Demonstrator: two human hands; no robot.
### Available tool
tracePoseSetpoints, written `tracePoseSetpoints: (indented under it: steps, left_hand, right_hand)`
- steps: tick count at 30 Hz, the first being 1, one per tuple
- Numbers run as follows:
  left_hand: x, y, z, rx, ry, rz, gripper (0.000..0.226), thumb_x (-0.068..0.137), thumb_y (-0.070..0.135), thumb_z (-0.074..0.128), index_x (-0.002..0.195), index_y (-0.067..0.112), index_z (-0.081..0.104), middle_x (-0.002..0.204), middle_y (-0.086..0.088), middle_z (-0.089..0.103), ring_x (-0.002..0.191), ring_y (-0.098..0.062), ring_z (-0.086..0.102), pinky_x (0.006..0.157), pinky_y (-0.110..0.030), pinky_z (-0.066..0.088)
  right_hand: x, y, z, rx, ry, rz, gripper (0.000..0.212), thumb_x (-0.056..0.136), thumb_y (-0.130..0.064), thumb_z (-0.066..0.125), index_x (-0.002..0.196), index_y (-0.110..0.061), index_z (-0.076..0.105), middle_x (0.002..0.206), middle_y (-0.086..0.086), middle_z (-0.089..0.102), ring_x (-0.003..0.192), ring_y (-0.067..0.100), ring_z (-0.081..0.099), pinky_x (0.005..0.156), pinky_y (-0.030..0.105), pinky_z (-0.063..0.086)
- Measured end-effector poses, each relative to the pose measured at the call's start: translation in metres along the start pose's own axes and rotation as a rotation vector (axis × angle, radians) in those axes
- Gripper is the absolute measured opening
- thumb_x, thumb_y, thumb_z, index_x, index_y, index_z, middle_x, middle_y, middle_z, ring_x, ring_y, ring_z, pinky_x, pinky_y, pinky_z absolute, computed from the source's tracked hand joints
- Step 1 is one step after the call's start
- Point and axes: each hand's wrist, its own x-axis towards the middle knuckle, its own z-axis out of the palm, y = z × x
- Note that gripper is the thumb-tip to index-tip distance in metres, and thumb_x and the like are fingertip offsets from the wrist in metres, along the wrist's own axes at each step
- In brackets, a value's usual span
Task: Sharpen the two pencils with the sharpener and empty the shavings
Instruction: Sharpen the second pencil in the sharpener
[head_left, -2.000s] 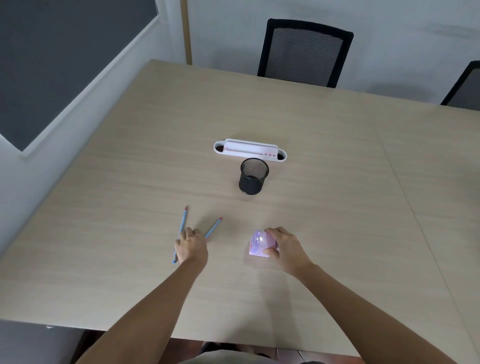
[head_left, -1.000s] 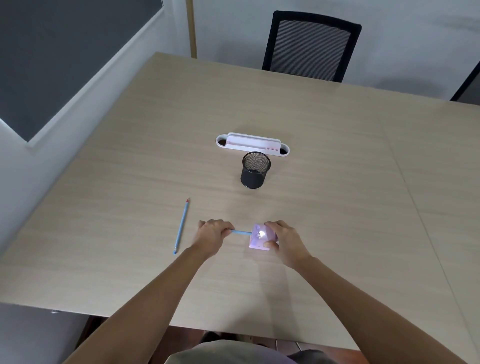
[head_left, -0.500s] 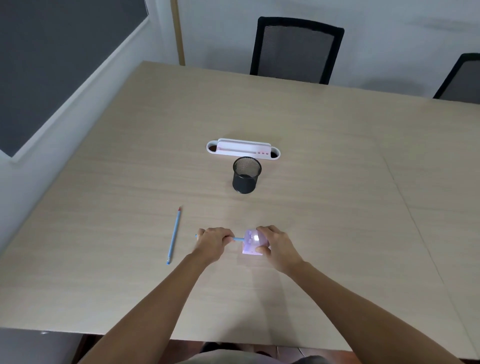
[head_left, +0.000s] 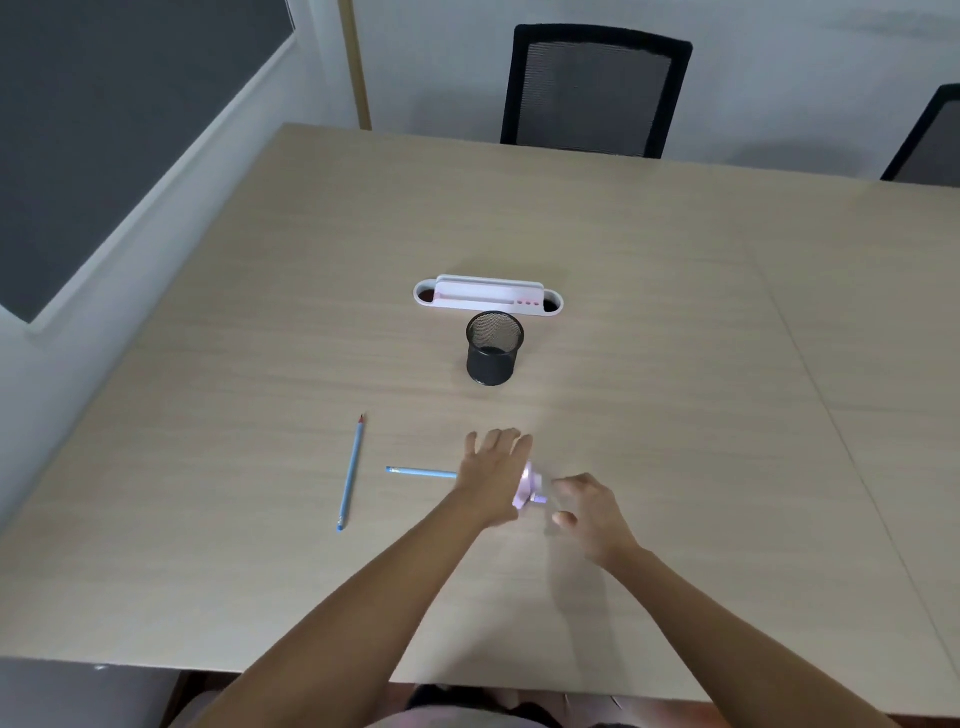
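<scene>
A pink sharpener (head_left: 525, 488) stands on the wooden table (head_left: 675, 364) near its front. My left hand (head_left: 493, 470) lies over the sharpener with straight fingers and presses it down. One blue pencil (head_left: 421, 472) sticks out to the left from under that hand, its far end hidden by it. My right hand (head_left: 584, 506) is just right of the sharpener, its finger and thumb curled round the small crank handle (head_left: 540, 499), blurred. The second blue pencil (head_left: 350, 473) lies loose to the left, tip pointing away from me.
A black mesh cup (head_left: 493, 349) stands behind the sharpener, with a white desk organiser (head_left: 488, 296) behind it. Two black chairs (head_left: 592, 88) stand at the far edge. A wall runs along the table's left side.
My left hand let go of the pencil and moved right onto the top of the sharpener. My right hand left the sharpener body and shifted right to the crank.
</scene>
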Motion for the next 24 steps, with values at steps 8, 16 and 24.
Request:
tracePoseSetpoints:
  steps: [8, 16, 24]
  left_hand:
    - [0.017, 0.028, 0.019, 0.059, -0.038, -0.250, 0.049, 0.077, 0.006, 0.066, 0.118, 0.002, 0.040, 0.118, -0.012, 0.052, 0.109, -0.030, 0.045, 0.072, -0.031, 0.039]
    - [0.022, 0.028, 0.025, 0.027, -0.017, -0.287, 0.039, 0.079, -0.002, 0.059, 0.114, 0.000, 0.041, 0.114, -0.015, 0.052, 0.109, -0.034, 0.045, 0.074, -0.033, 0.047]
    - [0.023, 0.028, 0.034, 0.063, 0.045, -0.270, 0.029, 0.084, 0.014, 0.057, 0.109, 0.004, 0.046, 0.106, -0.010, 0.057, 0.102, -0.030, 0.050, 0.071, -0.031, 0.046]
  right_hand:
    - [0.010, -0.010, 0.017, -0.052, -0.049, -0.048, 0.031, 0.087, -0.003, 0.052, 0.112, -0.014, 0.067, 0.092, 0.013, 0.058, 0.094, 0.029, 0.056, 0.075, 0.027, 0.039]
    - [0.017, -0.013, 0.021, -0.314, -0.002, -0.177, 0.018, 0.081, 0.001, 0.059, 0.093, -0.008, 0.069, 0.089, 0.015, 0.066, 0.081, 0.028, 0.061, 0.068, 0.030, 0.044]
    - [-0.014, -0.020, -0.022, 0.097, -0.088, -0.167, 0.021, 0.093, -0.009, 0.046, 0.078, -0.001, 0.059, 0.072, 0.005, 0.052, 0.066, 0.020, 0.045, 0.059, 0.024, 0.025]
